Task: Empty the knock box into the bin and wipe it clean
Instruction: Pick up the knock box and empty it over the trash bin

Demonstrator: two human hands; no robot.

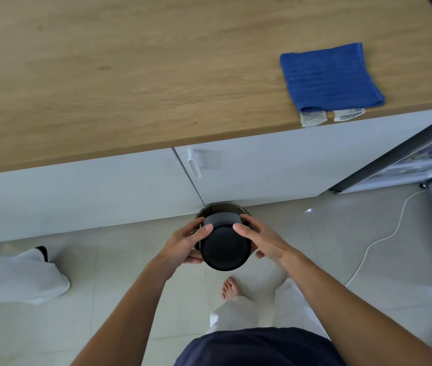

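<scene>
The black round knock box (225, 245) is turned upside down, its flat base facing me, right above a dark round bin (223, 208) on the floor by the cabinet. My left hand (185, 243) grips the box's left side and my right hand (261, 240) grips its right side. Most of the bin is hidden behind the box and my hands. A folded blue cloth (328, 77) lies on the wooden counter (130, 75) at the right, its white labels hanging over the counter's front edge.
White cabinet doors (262, 167) with a handle (194, 167) stand behind the bin. A white cable (384, 236) runs across the tiled floor at right. White fabric (14, 278) lies at left. My bare foot (230, 287) is below the box.
</scene>
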